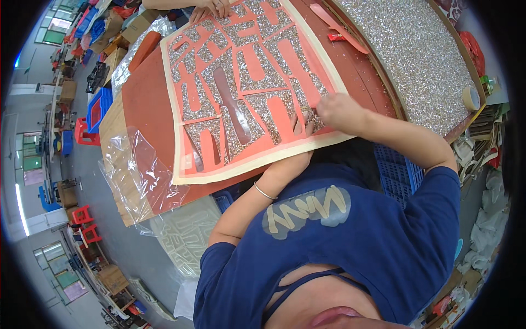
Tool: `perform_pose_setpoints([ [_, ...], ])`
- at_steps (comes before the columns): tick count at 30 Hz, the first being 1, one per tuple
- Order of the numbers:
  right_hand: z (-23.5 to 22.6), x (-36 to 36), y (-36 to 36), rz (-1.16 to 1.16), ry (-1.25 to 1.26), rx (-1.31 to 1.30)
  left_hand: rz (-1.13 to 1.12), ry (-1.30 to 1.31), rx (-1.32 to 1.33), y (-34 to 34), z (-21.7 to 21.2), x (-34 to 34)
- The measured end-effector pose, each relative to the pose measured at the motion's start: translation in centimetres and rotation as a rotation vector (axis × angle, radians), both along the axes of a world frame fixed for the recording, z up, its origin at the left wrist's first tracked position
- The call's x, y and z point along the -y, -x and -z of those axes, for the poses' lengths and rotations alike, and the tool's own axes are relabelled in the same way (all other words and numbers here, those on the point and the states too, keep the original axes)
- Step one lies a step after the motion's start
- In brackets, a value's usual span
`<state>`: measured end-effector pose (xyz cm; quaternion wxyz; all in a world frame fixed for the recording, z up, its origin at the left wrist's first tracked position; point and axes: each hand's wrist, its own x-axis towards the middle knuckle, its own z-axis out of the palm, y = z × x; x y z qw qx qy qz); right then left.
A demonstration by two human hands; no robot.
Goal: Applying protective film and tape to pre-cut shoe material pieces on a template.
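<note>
A coral-pink sheet (pixel 282 118) with a cream border lies before me on the reddish-brown table. Glittery silver-and-gold material shows between its pink shapes. My left hand (pixel 303 125) is at the sheet's near right part, its forearm passing under the border; its visible fingers are stretched out, the rest hidden. Just right of it, my right hand (pixel 341 113) is closed in a pinch over the sheet's right border, and its fingertips hide what they hold. A dark, see-through elongated piece (pixel 233 107) rests mid-sheet.
At the far edge, another person's hands (pixel 211 10) touch the sheet. A large tray of glittery flakes (pixel 411 60) stands right, with a tape roll (pixel 470 98) on its rim. Clear plastic film (pixel 145 175) hangs over the left corner. Blue crates (pixel 397 172) are below the table.
</note>
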<state>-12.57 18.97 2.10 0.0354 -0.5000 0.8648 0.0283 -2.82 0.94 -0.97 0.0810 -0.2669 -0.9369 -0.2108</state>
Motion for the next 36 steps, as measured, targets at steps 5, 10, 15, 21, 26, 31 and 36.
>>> perform_pose_setpoints([
  [5, -11.8, -3.3, 10.0, 0.238, 0.713, -0.502, -0.059, -0.084, 0.035, -0.4, -1.3, -0.2],
  [10, -16.2, -5.2, 12.9, 0.166, 0.721, -0.795, -0.050, -0.018, 0.012, -0.4, -1.2, -0.4],
  [15, -3.3, -12.3, 14.7, 0.296, -0.117, -0.334, 0.042, -0.057, -0.073, 0.0, -1.1, -0.6],
  [21, -0.6, -4.4, -3.6, -0.126, 0.399, -0.002, 0.118, 0.081, -0.160, 0.2, -1.1, -0.4],
  [26, 1.0, -5.1, -3.3, -0.008, 0.367, 0.069, 0.121, 0.263, -0.104, 0.1, -0.5, -0.5],
  [31, 0.6, -3.4, -4.1, -0.061, 0.458, -0.093, 0.101, 0.225, -0.191, 1.2, -1.7, -1.1],
  [36, -0.3, -4.1, -1.7, 0.103, 0.345, 0.003, -0.104, -0.084, 0.111, 0.6, -1.0, -2.3],
])
